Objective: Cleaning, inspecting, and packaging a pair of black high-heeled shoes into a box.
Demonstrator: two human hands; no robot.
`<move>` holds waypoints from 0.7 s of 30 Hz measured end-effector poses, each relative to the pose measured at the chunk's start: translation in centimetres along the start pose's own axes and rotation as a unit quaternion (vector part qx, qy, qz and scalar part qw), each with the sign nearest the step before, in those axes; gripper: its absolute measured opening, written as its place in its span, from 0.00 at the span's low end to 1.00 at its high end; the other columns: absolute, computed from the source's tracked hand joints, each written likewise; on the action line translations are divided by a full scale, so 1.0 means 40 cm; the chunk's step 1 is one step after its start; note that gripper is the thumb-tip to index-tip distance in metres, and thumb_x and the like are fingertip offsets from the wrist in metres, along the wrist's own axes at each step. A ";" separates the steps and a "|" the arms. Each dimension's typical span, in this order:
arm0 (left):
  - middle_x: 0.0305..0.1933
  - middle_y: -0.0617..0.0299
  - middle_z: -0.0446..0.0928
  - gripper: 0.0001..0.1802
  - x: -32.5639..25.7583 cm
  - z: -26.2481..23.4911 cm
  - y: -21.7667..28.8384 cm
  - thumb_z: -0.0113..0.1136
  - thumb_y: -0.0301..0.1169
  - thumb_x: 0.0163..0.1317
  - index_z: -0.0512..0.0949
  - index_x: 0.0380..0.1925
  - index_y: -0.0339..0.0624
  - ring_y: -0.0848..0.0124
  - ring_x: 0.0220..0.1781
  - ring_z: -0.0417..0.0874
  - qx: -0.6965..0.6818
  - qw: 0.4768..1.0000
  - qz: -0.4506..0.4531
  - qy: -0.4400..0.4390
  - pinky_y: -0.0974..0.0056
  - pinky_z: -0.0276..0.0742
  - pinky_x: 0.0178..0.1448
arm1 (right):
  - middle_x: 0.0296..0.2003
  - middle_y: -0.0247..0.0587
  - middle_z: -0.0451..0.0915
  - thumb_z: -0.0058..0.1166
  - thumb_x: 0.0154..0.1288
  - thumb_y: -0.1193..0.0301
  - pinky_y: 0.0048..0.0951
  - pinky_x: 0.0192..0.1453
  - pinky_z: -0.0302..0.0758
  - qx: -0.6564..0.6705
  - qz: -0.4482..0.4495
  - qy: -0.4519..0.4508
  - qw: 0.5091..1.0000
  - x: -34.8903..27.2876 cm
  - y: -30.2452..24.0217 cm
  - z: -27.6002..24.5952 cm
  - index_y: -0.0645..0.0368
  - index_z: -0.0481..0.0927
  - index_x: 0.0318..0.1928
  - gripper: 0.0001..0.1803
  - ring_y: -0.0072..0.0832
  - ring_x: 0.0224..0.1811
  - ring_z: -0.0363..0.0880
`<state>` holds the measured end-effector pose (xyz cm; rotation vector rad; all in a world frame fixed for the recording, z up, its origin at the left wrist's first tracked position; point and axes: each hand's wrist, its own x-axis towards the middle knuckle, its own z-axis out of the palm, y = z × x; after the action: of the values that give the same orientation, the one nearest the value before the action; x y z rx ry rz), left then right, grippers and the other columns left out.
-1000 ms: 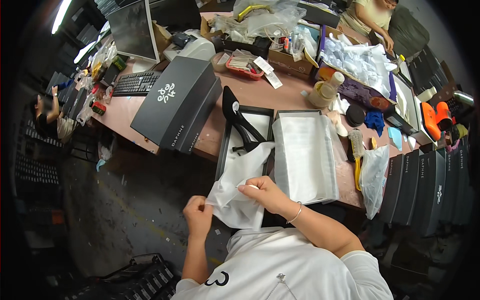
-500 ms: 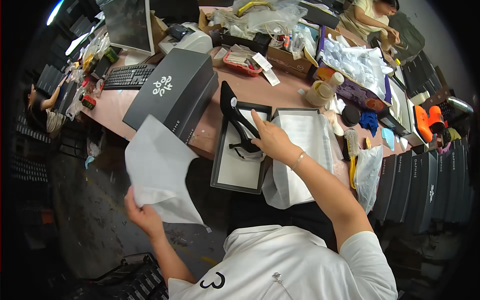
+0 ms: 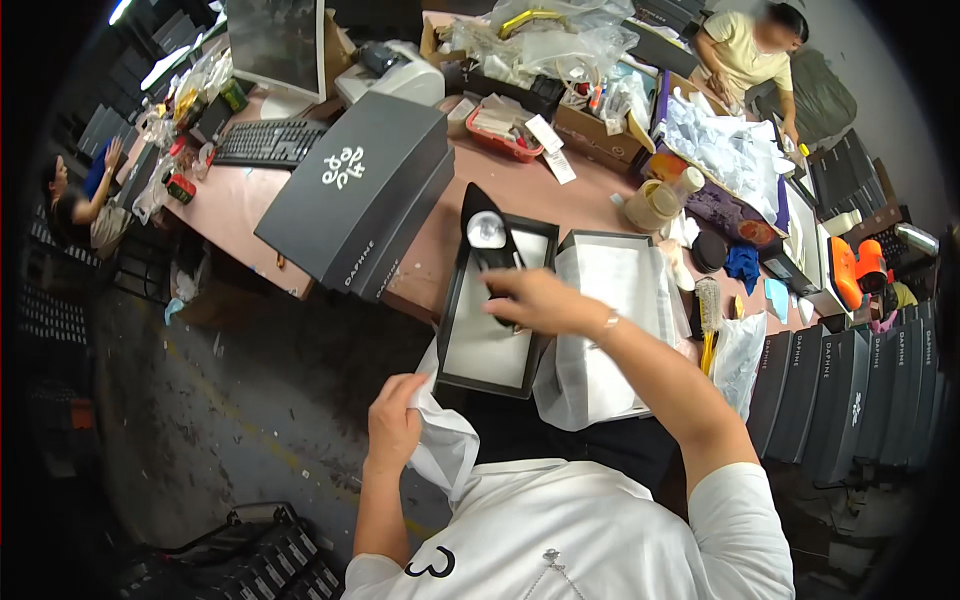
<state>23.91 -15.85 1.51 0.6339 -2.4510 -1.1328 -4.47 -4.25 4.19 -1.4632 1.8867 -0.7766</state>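
Observation:
A black pointed high-heeled shoe [image 3: 476, 203] is gripped in my right hand [image 3: 540, 300], toe away from me. A pale round patch shows inside the shoe, and my fingers hide its heel end. Beneath it lies a shallow dark box part [image 3: 488, 355] with a pale inside. Just right of that, a second dark box lined with white tissue paper [image 3: 605, 290] sits open at the table edge. My left hand [image 3: 395, 420] is closed on a crumpled white sheet [image 3: 445, 440], which hangs below the near left corner of the shallow box part.
Stacked dark shoe boxes [image 3: 350, 190] stand to the left, before a keyboard [image 3: 268, 143]. A red basket [image 3: 503, 133], a jar [image 3: 652, 205] and a brush [image 3: 708, 300] rest on the table. More shoe boxes [image 3: 845, 400] line the right. A person [image 3: 750, 55] sits far right.
My left hand has brought the sheet rightward to the shallow box part, and the sheet has crumpled. My right hand has turned the shoe so its inside faces up more.

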 end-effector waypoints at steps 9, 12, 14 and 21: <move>0.39 0.47 0.78 0.29 0.060 -0.028 0.015 0.38 0.12 0.45 0.79 0.47 0.34 0.54 0.40 0.80 -0.050 0.998 0.005 0.022 0.64 0.74 0.47 | 0.68 0.62 0.56 0.74 0.45 0.58 0.42 0.69 0.63 0.092 0.013 0.272 0.958 -0.036 0.029 0.121 0.52 0.56 0.71 0.55 0.54 0.70 0.58; 0.36 0.51 0.79 0.24 0.032 -0.073 -0.015 0.37 0.13 0.46 0.79 0.40 0.31 0.61 0.40 0.81 -0.077 0.996 -0.011 0.046 0.67 0.73 0.49 | 0.67 0.65 0.58 0.73 0.44 0.52 0.42 0.70 0.61 0.039 0.023 0.288 0.957 -0.031 0.029 0.169 0.55 0.66 0.66 0.49 0.56 0.70 0.58; 0.35 0.53 0.80 0.21 0.012 -0.103 -0.029 0.37 0.13 0.47 0.78 0.37 0.31 0.64 0.40 0.80 -0.091 0.993 -0.052 0.059 0.68 0.72 0.49 | 0.67 0.66 0.58 0.73 0.44 0.50 0.42 0.70 0.62 0.032 0.000 0.208 0.978 -0.038 0.047 0.163 0.56 0.67 0.65 0.49 0.57 0.70 0.58; 0.35 0.54 0.75 0.11 0.036 -0.145 0.054 0.56 0.17 0.49 0.78 0.36 0.32 0.58 0.38 0.78 0.115 0.990 0.033 0.072 0.62 0.74 0.44 | 0.62 0.69 0.63 0.66 0.51 0.52 0.42 0.66 0.66 0.033 0.049 0.262 0.963 -0.020 0.117 0.185 0.60 0.75 0.58 0.37 0.55 0.64 0.66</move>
<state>25.08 -18.94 6.92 0.6703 -2.4760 -0.7571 -1.48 -3.04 -4.00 -1.1852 2.2681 -1.2591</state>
